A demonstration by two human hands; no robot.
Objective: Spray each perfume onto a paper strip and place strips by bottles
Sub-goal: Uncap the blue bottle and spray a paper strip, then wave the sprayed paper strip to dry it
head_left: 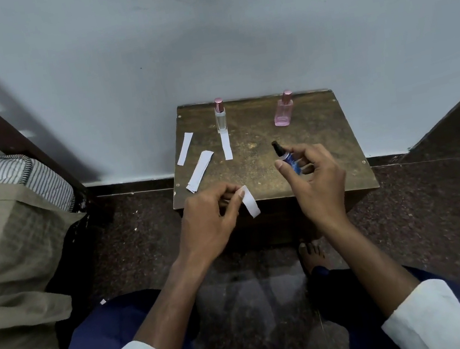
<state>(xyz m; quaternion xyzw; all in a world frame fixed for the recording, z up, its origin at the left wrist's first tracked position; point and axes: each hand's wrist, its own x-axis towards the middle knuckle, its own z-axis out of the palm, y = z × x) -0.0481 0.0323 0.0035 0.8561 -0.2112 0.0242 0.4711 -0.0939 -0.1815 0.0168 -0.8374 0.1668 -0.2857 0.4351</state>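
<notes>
My right hand [316, 178] grips a small blue spray bottle [289, 159] with a black nozzle, tilted up and to the left above the small wooden table [264, 150]. My left hand [209, 212] pinches a white paper strip [250, 205] at the table's front edge, its free end hanging down. A clear bottle with a pink cap [220, 116] stands at the back, with a strip [226, 146] lying just in front of it. A pink bottle [283, 110] stands at the back right with no strip beside it.
A single loose strip [185, 148] and a small stack of strips [200, 171] lie on the table's left side. A bed with a striped mattress [6, 193] is at the left, the wall behind, dark floor around, and my bare foot [312, 255] below the table.
</notes>
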